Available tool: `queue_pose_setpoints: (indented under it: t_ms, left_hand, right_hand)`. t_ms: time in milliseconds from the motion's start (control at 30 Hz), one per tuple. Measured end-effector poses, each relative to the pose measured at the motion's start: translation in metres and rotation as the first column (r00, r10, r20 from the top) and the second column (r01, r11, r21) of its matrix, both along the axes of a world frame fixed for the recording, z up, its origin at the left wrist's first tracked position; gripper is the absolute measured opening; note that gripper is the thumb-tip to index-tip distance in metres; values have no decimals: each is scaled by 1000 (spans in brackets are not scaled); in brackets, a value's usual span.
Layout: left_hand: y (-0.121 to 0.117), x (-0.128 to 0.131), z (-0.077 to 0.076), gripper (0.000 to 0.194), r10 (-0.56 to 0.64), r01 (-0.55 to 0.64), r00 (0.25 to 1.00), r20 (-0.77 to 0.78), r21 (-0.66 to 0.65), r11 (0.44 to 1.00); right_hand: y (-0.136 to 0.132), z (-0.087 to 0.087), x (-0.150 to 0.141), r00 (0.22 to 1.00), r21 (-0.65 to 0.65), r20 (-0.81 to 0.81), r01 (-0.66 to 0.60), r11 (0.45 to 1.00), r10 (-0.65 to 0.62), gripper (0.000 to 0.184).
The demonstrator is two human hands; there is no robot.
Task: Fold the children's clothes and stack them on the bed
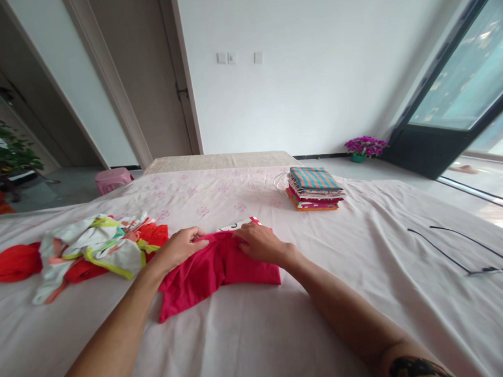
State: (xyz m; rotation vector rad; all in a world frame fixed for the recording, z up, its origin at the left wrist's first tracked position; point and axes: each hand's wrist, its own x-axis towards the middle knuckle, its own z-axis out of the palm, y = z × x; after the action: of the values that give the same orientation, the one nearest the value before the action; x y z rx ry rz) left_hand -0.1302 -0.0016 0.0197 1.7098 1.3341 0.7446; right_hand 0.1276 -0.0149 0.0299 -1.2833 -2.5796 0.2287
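Observation:
A crimson-pink garment (238, 267) lies partly folded on the bed in front of me, its left part slanting toward me. A white printed piece with black marks and a red edge (235, 225) shows beyond its far edge. My left hand (183, 248) is closed on the garment's far left edge, thumb and fingers pinching the cloth. Farther right, my right hand (260, 242) bends over the same far edge with its fingers closed on the fabric; part of its grip is hidden.
Loose white, yellow-trimmed and red clothes (108, 250) lie heaped at left. A stack of folded clothes (316, 188) stands at the back right. Eyeglasses (467, 257) rest on the pale sheet (354, 250) at right. A pink stool (113, 179) is beyond the bed.

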Motion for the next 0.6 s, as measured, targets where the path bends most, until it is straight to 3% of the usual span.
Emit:
queue_pose_setpoints:
  t_ms: [67, 133, 233, 333, 400, 500, 600]
  left_hand:
    - [5, -3, -4, 22, 93, -81, 991, -100, 116, 990]
    - [6, -6, -4, 23, 133, -125, 989, -62, 114, 986]
    - [2, -10, 1, 30, 84, -69, 979, 188, -86, 994]
    - [-6, -6, 10, 33, 69, 14, 913, 403, -198, 980]
    - [-10, 0, 13, 32, 109, -6, 874, 473, -214, 977]
    - [-13, 11, 17, 30, 179, -62, 826, 534, -230, 971]
    - [-14, 16, 19, 26, 142, -19, 806, 575, -215, 976]
  right_hand:
    - [2, 7, 6, 997, -25, -71, 13, 1000, -14, 25]
    - [4, 21, 18, 976, -135, -218, -34, 990, 4, 22]
    - [3, 50, 37, 863, -322, -505, -202, 925, 12, 21]
    - [-3, 65, 42, 784, -312, -621, -255, 915, 6, 19]
    - [-6, 60, 33, 815, -217, -571, -269, 938, 101, 19]
    - [-10, 36, 9, 913, -30, -331, -261, 965, 237, 36]
    - [-12, 16, -9, 972, 64, -119, -194, 979, 200, 25]
